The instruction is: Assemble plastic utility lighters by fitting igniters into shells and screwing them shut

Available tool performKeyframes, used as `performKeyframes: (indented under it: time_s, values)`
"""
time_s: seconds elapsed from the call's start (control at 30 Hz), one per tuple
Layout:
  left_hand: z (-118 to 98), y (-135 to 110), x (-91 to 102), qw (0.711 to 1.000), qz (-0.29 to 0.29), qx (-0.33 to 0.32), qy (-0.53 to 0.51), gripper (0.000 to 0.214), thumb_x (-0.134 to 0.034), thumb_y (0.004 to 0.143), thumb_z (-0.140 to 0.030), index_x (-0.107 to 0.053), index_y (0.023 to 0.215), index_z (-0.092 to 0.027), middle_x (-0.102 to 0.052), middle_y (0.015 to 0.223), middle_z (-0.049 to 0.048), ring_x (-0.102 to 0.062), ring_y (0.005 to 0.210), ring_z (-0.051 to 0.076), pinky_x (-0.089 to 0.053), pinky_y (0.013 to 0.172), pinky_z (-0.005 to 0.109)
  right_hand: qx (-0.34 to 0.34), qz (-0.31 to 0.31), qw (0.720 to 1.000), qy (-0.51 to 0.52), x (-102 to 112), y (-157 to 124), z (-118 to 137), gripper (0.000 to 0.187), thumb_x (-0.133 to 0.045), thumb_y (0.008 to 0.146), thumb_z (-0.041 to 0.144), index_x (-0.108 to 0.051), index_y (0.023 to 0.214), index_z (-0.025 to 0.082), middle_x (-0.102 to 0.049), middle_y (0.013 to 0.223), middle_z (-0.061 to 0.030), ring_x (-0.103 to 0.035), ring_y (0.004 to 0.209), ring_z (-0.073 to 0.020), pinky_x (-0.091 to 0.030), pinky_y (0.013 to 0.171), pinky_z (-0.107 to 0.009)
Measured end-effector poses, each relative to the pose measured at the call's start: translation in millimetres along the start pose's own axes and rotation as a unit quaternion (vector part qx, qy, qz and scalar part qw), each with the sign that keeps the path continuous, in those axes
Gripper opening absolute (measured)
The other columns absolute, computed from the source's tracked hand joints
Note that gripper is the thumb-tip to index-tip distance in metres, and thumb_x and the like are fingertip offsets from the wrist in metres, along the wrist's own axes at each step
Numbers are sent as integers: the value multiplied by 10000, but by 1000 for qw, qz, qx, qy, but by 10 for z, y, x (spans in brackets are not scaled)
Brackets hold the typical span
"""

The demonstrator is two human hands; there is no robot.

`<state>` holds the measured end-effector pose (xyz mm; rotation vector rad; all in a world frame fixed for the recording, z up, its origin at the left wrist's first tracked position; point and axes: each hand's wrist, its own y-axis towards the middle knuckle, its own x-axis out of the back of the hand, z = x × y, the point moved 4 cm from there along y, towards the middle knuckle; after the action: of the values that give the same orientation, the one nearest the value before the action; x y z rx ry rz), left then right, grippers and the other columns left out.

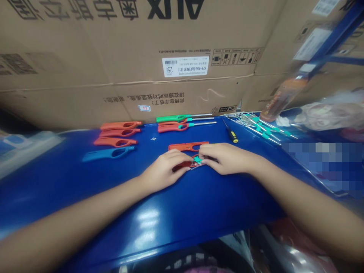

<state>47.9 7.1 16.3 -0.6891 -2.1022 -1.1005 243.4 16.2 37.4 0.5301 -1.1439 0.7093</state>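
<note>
My left hand [165,169] and my right hand [224,157] meet at the middle of the blue table [182,204], both closed on a red lighter shell [187,164] with a small teal part [197,160] in it. The right fingertips pinch at the teal part. Just behind the hands lies another red shell half [188,146], flat on the table.
Three orange handle shells [119,133] and a blue one [108,153] lie at the left. Assembled long lighters [182,122] lie by the cardboard boxes [159,57]. A yellow-handled screwdriver [231,132] and a pile of teal-tipped metal rods [261,127] are at the right.
</note>
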Motion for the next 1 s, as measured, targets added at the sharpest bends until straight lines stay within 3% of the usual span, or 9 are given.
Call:
performKeyframes:
  time_s: [0.5,1.0]
  values:
    - [106,-20,-9,992,-6,109,-70,240,-706,883,-228,-694,1116,-171,-757,1117,75,-731,996,201,-602,931,356,74,-45,994,-61,-6,-1,35,174,-515,979,204,-630,851,182,-649,815,-27,-562,741,-165,-379,671,-263]
    - [116,15,-28,983,14,121,-137,269,-677,870,-161,-604,1127,-180,-695,1071,59,-679,958,172,-575,911,343,98,-75,991,-57,-2,-16,55,185,-524,976,212,-644,840,178,-654,801,-30,-558,711,-155,-387,665,-257]
